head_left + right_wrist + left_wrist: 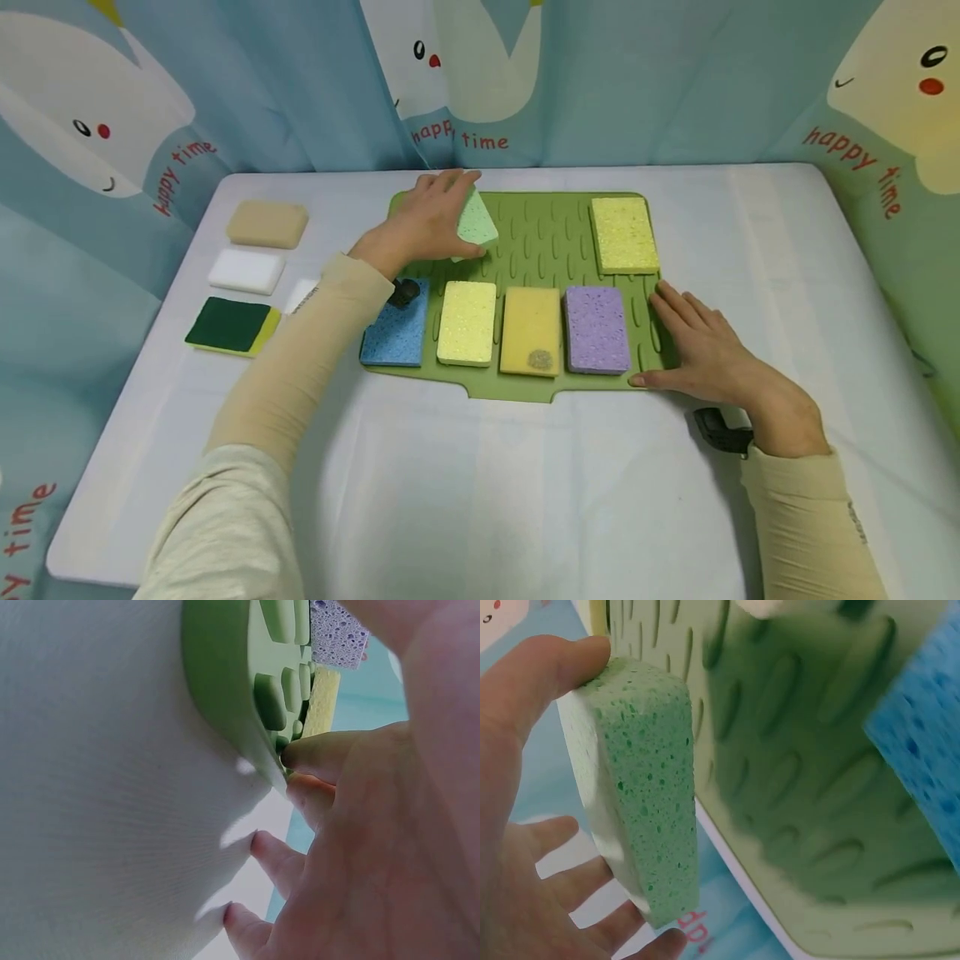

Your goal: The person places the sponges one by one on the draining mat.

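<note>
My left hand [422, 221] holds a light green sponge [477, 222] between thumb and fingers, over the back left of a green ridged mat [536, 237]. In the left wrist view the sponge [652, 787] is tilted and raised above the mat [780, 780], throwing a shadow on it. My right hand [708, 354] rests at the mat's right edge with fingers spread and fairly straight. On the mat's front row lie a blue sponge [397, 337], a pale yellow sponge [467, 323], a deeper yellow sponge [531, 325] with a grey spot, and a purple sponge [597, 329]. Another yellow sponge [625, 236] occupies the back right corner.
Left of the mat, on the white table [480, 483], lie a beige sponge [267, 223], a white sponge [246, 271] and a green-and-yellow scouring sponge [232, 325]. A further white piece [298, 293] is partly behind my left sleeve. Blue printed curtain [645, 83] borders the table.
</note>
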Tool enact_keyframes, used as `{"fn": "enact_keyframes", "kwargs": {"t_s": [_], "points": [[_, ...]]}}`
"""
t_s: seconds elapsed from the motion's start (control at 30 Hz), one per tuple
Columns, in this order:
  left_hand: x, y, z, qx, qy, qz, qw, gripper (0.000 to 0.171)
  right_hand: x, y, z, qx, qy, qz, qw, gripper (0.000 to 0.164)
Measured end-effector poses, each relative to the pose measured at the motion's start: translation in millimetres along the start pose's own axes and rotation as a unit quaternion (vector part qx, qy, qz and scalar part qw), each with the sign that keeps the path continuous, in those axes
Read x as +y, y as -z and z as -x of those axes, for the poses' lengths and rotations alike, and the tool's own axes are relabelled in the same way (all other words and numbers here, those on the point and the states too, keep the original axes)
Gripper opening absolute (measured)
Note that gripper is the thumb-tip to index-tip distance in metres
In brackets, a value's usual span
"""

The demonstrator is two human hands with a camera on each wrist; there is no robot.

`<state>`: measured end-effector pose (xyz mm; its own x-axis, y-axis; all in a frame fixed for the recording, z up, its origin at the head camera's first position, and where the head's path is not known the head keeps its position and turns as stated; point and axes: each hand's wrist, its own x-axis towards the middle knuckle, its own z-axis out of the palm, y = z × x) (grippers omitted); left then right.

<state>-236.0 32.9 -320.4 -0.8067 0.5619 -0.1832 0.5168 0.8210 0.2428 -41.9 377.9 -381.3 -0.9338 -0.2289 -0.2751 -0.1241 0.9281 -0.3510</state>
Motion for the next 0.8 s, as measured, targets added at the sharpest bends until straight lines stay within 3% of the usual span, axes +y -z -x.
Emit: {"fn": "enact_keyframes", "kwargs": {"t_s": [0.8], "points": [[41.5, -8.9, -23.7, -0.032, -0.037, -0.029, 0.9984, 0.111, -2, 1, -1, -0.005, -0.005, -0.017, 1.000, 0.123]]}}
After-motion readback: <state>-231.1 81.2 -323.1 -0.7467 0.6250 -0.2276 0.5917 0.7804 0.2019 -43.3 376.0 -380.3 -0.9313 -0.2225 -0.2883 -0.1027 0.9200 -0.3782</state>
